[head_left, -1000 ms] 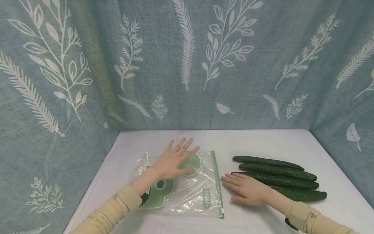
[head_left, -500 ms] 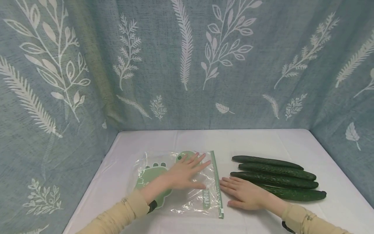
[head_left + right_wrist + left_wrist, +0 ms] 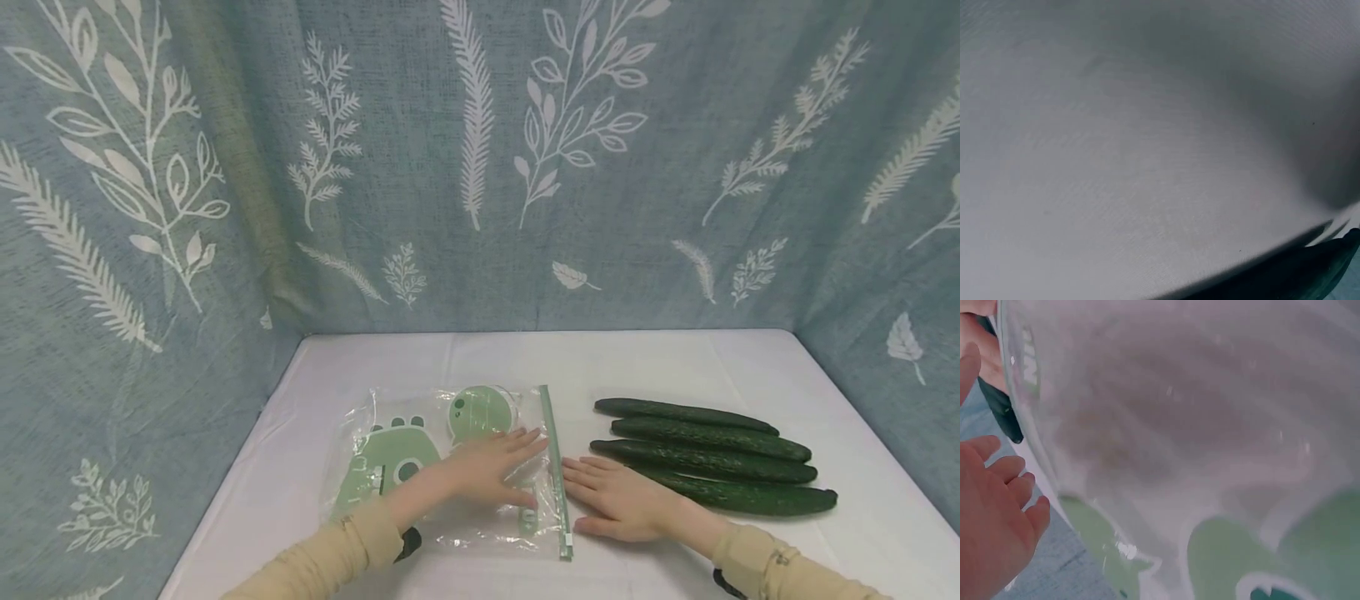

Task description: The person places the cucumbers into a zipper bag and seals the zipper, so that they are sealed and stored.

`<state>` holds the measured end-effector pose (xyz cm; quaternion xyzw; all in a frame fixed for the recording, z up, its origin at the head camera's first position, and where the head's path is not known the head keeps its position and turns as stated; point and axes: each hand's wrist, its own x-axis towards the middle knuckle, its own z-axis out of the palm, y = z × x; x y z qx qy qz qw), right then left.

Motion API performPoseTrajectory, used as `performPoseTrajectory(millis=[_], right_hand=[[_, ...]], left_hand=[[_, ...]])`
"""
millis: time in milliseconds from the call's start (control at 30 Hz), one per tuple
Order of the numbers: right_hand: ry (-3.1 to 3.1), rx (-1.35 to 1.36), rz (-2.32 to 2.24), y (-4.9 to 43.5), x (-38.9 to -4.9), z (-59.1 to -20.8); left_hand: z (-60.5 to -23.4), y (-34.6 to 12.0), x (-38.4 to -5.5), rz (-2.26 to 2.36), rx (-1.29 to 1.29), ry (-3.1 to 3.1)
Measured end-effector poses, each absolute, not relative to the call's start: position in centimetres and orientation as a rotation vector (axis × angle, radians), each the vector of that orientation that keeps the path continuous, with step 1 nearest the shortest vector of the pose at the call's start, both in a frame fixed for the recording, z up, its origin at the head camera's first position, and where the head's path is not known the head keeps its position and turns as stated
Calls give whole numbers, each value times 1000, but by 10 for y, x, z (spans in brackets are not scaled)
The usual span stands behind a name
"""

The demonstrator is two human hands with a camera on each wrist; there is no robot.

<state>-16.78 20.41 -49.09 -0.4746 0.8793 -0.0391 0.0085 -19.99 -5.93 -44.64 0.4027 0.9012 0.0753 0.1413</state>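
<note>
A clear zip bag (image 3: 397,454) with green cartoon prints lies flat, its green-edged zip strip (image 3: 553,433) facing right. My left hand (image 3: 487,468) is over the bag near that strip, palm down, fingers extended; contact with the plastic is hard to judge. In the left wrist view, the same hand (image 3: 997,515) appears beside the bag's printed film (image 3: 1229,556). Just right of the strip, my right hand (image 3: 622,500) lies flat on the cloth, fingers straight. Several long dark green cucumbers (image 3: 720,461) lie side by side beyond it, the nearest partly covered by the hand.
A white cloth covers the table (image 3: 637,358). Blue-grey curtains (image 3: 420,167) with white leaf patterns enclose it at the back and both sides. In the right wrist view, the dark end of a cucumber (image 3: 1310,269) shows at the lower right.
My left hand has slid right and toward me across the bag, from the round print to near the zip strip. The right hand has shifted slightly left. Bag and cucumbers stay put.
</note>
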Motion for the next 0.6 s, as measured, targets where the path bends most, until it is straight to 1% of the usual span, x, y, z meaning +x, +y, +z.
performPoseTrajectory(millis=[200, 600], right_hand=[[2693, -1492, -189, 196, -169, -491], [2629, -1523, -207, 177, -170, -494]], left_hand=[[-455, -56, -198, 287, 1188, 2563], [-465, -53, -195, 367, 1137, 2556]])
